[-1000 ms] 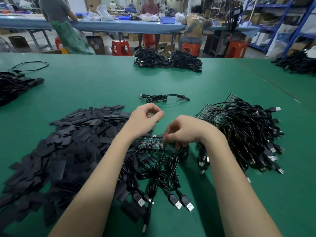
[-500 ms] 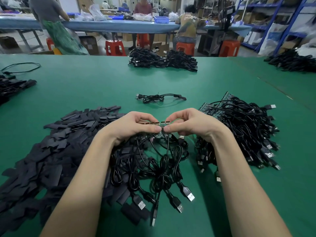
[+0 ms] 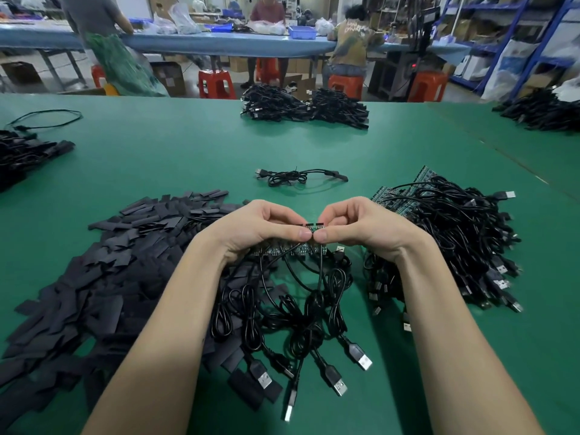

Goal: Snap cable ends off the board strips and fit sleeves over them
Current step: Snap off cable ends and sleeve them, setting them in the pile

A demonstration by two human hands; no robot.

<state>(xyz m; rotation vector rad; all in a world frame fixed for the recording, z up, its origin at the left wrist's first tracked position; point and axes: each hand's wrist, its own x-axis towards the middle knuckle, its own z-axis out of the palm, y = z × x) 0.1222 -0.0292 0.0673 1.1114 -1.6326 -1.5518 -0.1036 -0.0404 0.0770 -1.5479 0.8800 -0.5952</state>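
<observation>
Green narrow circuit board strip [image 3: 314, 228] with thin black cables soldered on it is pinched between both hands above the middle of the green worktop [image 3: 188, 158], near its front edge. Left hand [image 3: 260, 227] and right hand [image 3: 361, 226] have fingers closed narrow on it, thumbs touching. I judge the snapping step is in hand; next it needs a firm bend, then one flat black sleeve from the pile of sleeves [image 3: 103, 262] at the left

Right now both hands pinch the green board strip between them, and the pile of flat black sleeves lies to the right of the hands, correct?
Not quite. In the head view the pile of flat black sleeves lies left of the hands; both the left hand and right hand do pinch the green board strip.
</observation>
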